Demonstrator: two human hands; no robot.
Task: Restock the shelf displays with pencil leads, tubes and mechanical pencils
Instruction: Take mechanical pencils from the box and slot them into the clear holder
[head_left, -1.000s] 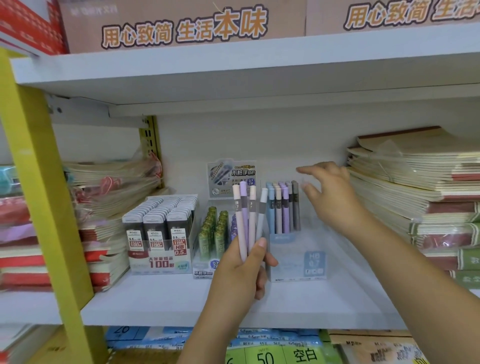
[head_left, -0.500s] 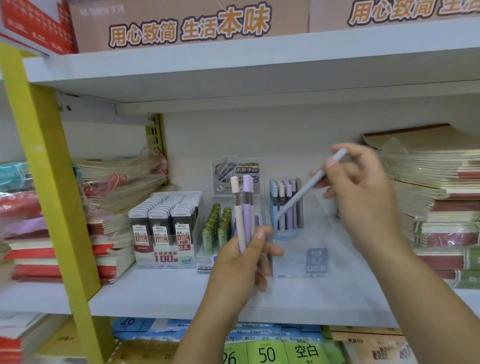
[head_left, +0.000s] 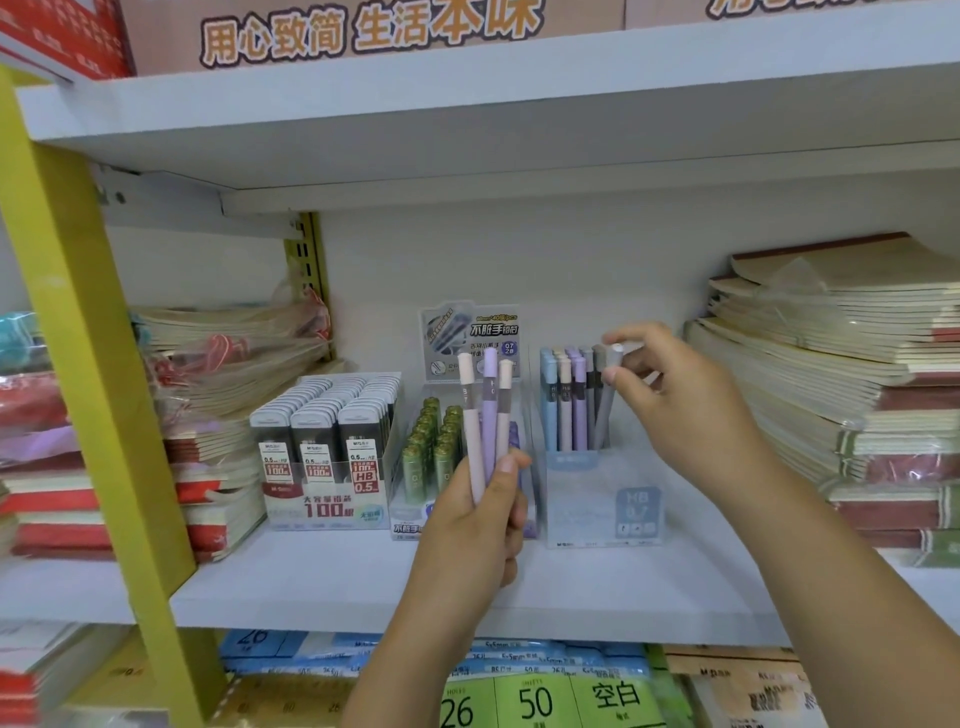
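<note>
head view | we face the white shelf (head_left: 322, 577) straight on, from slightly above | close in | our only view

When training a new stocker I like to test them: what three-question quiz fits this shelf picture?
1. True or false: the left hand holds three pencils.
2. The right hand pinches the top of one pencil whose lower end is in the clear box. Its colour? A green, B grey, C red.
3. Which stands nearer that box: the green tubes or the black lead packs?
Key: 1 true; 2 B; 3 the green tubes.
</note>
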